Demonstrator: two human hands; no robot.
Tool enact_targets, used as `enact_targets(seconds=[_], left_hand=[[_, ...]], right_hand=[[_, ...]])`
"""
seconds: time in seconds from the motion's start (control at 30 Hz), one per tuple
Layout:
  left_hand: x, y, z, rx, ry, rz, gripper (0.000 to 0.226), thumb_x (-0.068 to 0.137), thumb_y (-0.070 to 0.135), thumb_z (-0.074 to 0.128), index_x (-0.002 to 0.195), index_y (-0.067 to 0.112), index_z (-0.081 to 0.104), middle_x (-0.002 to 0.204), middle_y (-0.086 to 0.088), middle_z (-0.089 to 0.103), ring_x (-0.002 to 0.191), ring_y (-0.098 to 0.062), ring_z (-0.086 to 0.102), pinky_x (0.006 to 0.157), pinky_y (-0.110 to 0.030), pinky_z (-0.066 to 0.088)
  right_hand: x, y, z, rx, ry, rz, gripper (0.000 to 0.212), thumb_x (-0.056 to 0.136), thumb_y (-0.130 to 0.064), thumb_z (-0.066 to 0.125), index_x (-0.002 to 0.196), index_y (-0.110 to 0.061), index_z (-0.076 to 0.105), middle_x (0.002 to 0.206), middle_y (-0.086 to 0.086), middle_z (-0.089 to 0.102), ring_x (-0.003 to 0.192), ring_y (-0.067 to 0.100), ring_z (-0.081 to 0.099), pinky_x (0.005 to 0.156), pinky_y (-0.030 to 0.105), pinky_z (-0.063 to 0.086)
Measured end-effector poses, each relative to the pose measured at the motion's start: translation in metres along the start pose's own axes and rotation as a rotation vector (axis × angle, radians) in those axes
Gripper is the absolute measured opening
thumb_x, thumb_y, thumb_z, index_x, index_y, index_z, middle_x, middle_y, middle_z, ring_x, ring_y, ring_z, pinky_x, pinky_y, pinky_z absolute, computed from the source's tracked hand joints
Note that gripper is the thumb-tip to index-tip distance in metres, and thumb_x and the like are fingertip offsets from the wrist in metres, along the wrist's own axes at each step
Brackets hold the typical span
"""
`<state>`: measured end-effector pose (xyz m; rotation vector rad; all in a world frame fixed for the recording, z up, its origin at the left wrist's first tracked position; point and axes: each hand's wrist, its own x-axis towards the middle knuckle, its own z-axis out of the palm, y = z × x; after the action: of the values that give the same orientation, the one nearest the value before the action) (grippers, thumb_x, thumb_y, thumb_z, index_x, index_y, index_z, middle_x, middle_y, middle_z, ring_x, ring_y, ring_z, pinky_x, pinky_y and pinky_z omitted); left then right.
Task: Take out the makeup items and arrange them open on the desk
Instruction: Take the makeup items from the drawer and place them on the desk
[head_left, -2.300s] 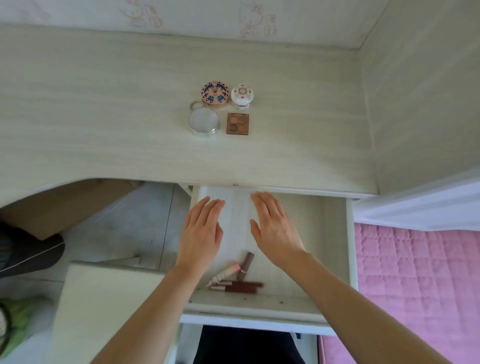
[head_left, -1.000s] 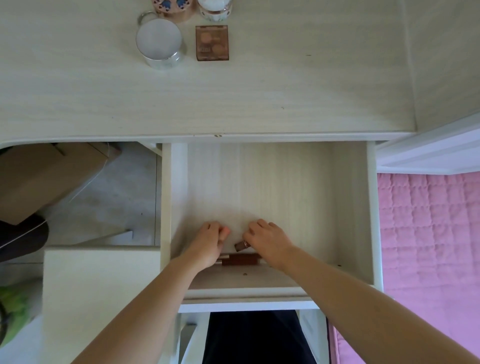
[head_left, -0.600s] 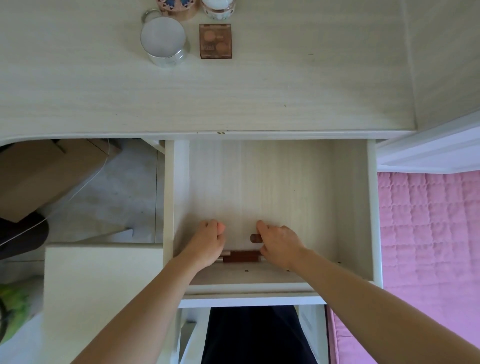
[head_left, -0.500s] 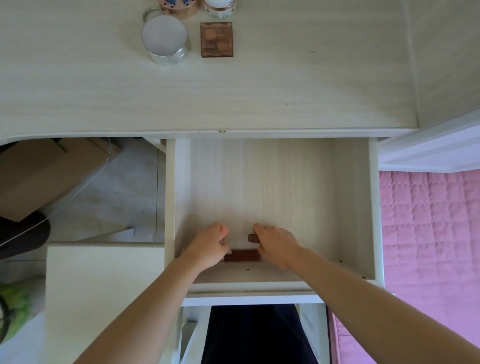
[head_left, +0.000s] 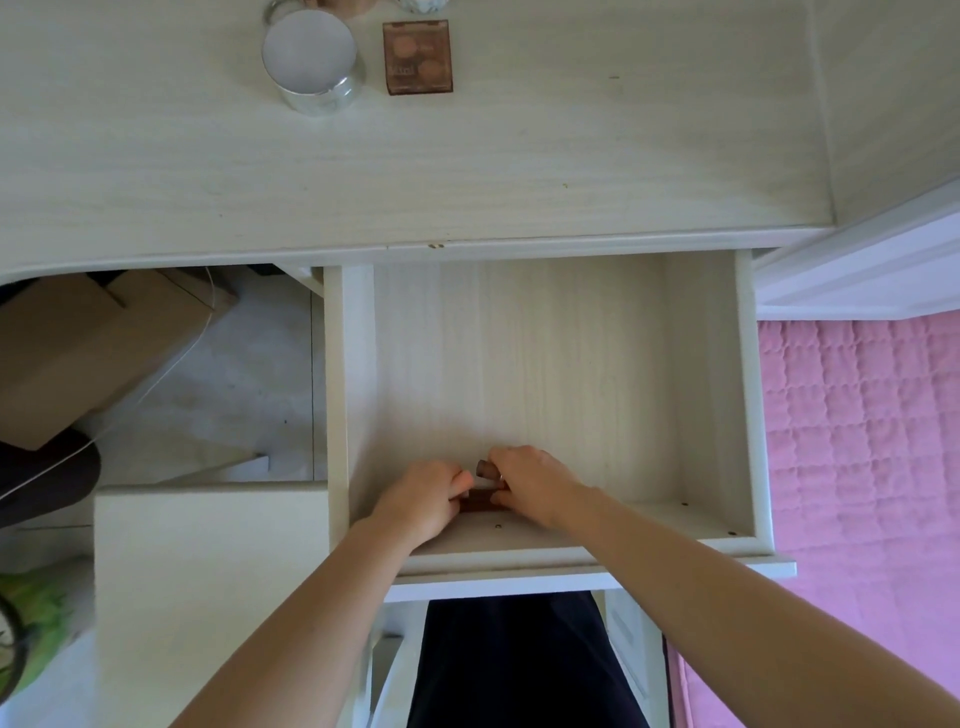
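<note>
Our left hand (head_left: 423, 501) and right hand (head_left: 535, 486) curl round lip tubes (head_left: 485, 469) at drawer (head_left: 748, 405) front edge. Risk: we scoop 2+ slim tubes, 1 slips back.

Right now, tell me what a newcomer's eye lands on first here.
Both hands, the left hand and right hand, meet at the near end of the open drawer, gripping brown makeup tubes. On the desk above stand a round silver jar and a brown palette.
</note>
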<state>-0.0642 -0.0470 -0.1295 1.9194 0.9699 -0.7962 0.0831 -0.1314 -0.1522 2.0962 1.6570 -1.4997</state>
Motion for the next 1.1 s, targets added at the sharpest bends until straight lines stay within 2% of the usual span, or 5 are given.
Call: enact_targets(seconds=[0.23, 0.47, 0.57, 0.83, 1.1], left_hand=[[0.003, 0.001, 0.005, 0.031, -0.015, -0.005, 0.023, 0.089, 0.016, 0.051, 0.067, 0.021, 0.046, 0.078, -0.005, 0.055, 0.077, -0.029, 0.057, 0.053, -0.028, 0.032], [0.013, 0.008, 0.006, 0.095, -0.096, 0.018, 0.013, 0.088, 0.016, 0.052, 0.076, 0.02, 0.053, 0.089, -0.002, 0.059, 0.082, -0.022, 0.056, 0.065, -0.026, 0.037], [0.018, 0.008, 0.001, 0.062, -0.159, 0.006, 0.021, 0.088, 0.017, 0.056, 0.068, 0.014, 0.049, 0.071, -0.005, 0.053, 0.074, -0.027, 0.052, 0.051, -0.024, 0.029], [0.032, 0.016, -0.006, 0.139, -0.336, 0.038, 0.039, 0.087, 0.022, 0.059, 0.064, 0.018, 0.028, 0.064, -0.002, 0.03, 0.064, -0.02, 0.032, 0.054, -0.031, 0.025], [0.024, 0.008, -0.014, -0.061, -0.213, 0.01, 0.026, 0.091, 0.016, 0.054, 0.07, 0.016, 0.038, 0.075, -0.006, 0.045, 0.068, -0.019, 0.04, 0.058, -0.029, 0.029]], right_hand=[[-0.003, 0.013, -0.008, -0.061, -0.057, 0.047, 0.013, 0.088, -0.018, 0.06, 0.1, -0.014, 0.055, 0.107, 0.008, 0.061, 0.096, 0.027, 0.058, 0.076, 0.033, 0.047], [-0.016, 0.035, -0.017, -0.042, 0.039, 0.111, 0.031, 0.083, -0.011, 0.058, 0.112, -0.013, 0.047, 0.113, 0.006, 0.051, 0.097, 0.027, 0.055, 0.069, 0.03, 0.04], [-0.02, 0.04, -0.016, -0.043, 0.039, 0.148, 0.038, 0.082, -0.013, 0.059, 0.116, -0.014, 0.043, 0.115, 0.006, 0.05, 0.098, 0.027, 0.055, 0.068, 0.03, 0.037], [-0.023, 0.038, -0.013, -0.069, 0.029, 0.18, 0.031, 0.091, -0.019, 0.047, 0.12, -0.013, 0.045, 0.122, 0.008, 0.05, 0.112, 0.03, 0.051, 0.089, 0.041, 0.044], [-0.019, 0.037, -0.011, 0.114, 0.05, 0.219, 0.024, 0.094, -0.016, 0.043, 0.117, -0.011, 0.047, 0.116, 0.009, 0.053, 0.1, 0.028, 0.054, 0.084, 0.04, 0.047]])
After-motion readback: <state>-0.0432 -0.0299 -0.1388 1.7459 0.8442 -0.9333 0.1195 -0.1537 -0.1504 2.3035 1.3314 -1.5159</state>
